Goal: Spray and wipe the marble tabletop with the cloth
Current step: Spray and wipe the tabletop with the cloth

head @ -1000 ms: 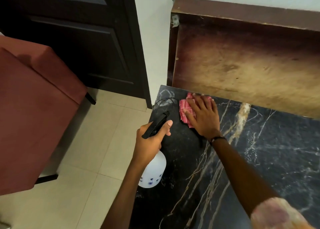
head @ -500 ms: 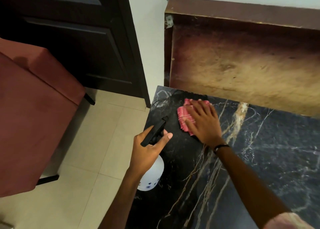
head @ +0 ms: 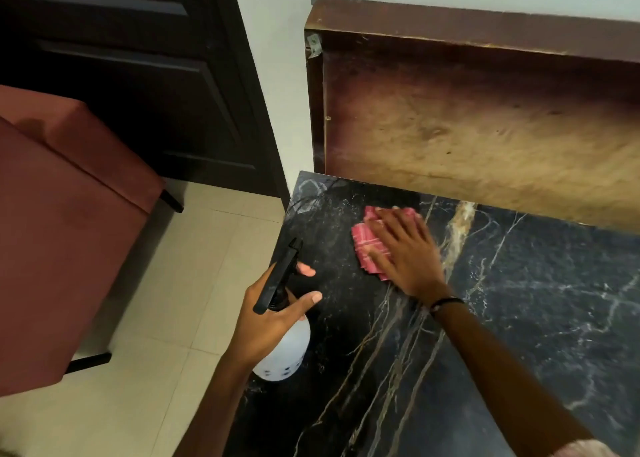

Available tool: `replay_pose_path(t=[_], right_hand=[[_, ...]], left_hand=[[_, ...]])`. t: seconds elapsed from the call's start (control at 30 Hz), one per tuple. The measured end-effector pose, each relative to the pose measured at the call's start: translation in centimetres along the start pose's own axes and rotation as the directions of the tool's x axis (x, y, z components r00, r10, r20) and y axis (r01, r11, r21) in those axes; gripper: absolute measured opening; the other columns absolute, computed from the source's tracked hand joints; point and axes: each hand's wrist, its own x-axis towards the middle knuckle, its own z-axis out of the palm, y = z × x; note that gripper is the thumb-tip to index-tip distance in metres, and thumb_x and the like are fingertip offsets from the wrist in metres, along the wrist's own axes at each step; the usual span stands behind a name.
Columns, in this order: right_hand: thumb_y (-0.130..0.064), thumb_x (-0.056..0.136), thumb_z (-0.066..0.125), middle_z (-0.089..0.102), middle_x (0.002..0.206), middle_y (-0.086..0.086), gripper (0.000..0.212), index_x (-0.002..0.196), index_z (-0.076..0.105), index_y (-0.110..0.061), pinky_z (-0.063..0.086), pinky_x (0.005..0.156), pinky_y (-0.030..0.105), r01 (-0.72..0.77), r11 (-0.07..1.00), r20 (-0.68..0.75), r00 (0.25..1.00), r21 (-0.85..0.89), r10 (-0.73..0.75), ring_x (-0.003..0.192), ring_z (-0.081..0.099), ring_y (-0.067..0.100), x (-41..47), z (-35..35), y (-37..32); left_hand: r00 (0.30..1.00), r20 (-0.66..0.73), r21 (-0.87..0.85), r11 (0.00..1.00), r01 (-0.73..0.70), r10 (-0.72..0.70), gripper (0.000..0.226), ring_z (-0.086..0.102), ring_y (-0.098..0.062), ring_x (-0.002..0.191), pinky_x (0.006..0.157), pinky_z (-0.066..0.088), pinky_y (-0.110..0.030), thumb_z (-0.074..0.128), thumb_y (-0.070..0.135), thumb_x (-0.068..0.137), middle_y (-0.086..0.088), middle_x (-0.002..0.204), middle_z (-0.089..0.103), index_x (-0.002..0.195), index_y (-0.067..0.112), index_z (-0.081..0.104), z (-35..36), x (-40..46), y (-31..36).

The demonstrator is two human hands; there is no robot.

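Observation:
The black marble tabletop (head: 519, 318) with white and gold veins fills the lower right. A pink striped cloth (head: 363, 245) lies near its far left corner, pressed flat under my right hand (head: 405, 252), palm down with fingers spread over it. Only the cloth's left and far edges show. My left hand (head: 273, 314) grips a white spray bottle (head: 287, 352) with a black trigger head (head: 277, 276) at the table's left edge, nozzle aimed toward the far corner.
A worn brown wooden board (head: 485, 117) stands against the wall behind the table. A red upholstered chair (head: 59, 242) sits on the beige tiled floor (head: 173, 283) to the left. A dark door (head: 138, 76) is behind it.
My right hand has slid the cloth slightly toward me and to the right, away from the far corner. The left hand with the bottle has stayed nearly where it was.

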Motion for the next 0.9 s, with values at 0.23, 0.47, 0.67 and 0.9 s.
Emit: replay_pose_path(t=[0.23, 0.47, 0.67, 0.9], right_hand=[[-0.059, 0.093, 0.017, 0.038, 0.15, 0.008, 0.064, 0.144, 0.037, -0.025, 0.017, 0.114, 0.058, -0.395, 0.915, -0.037, 0.916, 0.083, 0.399, 0.14, 0.029, 0.035, 2.3, -0.9, 6.0], [-0.056, 0.094, 0.015, 0.033, 0.154, 0.008, 0.064, 0.149, 0.029, -0.025, 0.01, 0.117, 0.057, -0.156, 0.986, 0.015, 0.988, 0.052, 0.155, 0.143, 0.024, 0.033, 2.0, -0.7, 0.2], [-0.063, 0.095, 0.01, 0.038, 0.151, 0.007, 0.068, 0.146, 0.034, -0.025, 0.017, 0.117, 0.054, -0.1, 0.994, 0.031, 0.995, 0.046, 0.099, 0.141, 0.029, 0.031, -5.5, -0.9, 7.3], [-0.063, 0.091, 0.008, 0.027, 0.156, 0.01, 0.072, 0.149, 0.026, -0.026, 0.006, 0.117, 0.059, -0.46, 0.88, 0.044, 0.888, 0.122, 0.458, 0.144, 0.017, 0.039, 0.6, -1.5, 10.3]], left_hand=[[1.0, 0.017, 0.084, 0.996, -0.005, 0.004, 0.016, 0.054, -0.005, 0.046, 0.054, 0.047, -0.013, 0.059, -0.001, 0.087, 0.015, 0.059, 0.066, 0.088, 0.014, 0.066, 0.1, 0.2, 0.2], [0.999, 0.001, 0.092, 0.995, 0.038, -0.039, 0.026, 0.05, -0.004, 0.042, 0.045, 0.042, -0.017, 0.052, -0.01, 0.084, 0.015, 0.052, 0.062, 0.096, 0.007, 0.067, 1.2, 0.7, 0.8], [0.998, 0.033, 0.105, 0.993, 0.044, -0.048, 0.027, 0.039, -0.007, 0.035, 0.042, 0.036, -0.022, 0.053, -0.012, 0.082, 0.007, 0.048, 0.058, 0.093, 0.008, 0.068, 2.5, 0.8, 1.0], [0.993, 0.076, 0.084, 0.993, 0.082, -0.089, 0.027, 0.057, 0.007, 0.048, 0.053, 0.043, -0.006, 0.053, -0.014, 0.081, 0.015, 0.058, 0.065, 0.094, 0.003, 0.07, 5.0, -0.8, 1.2]])
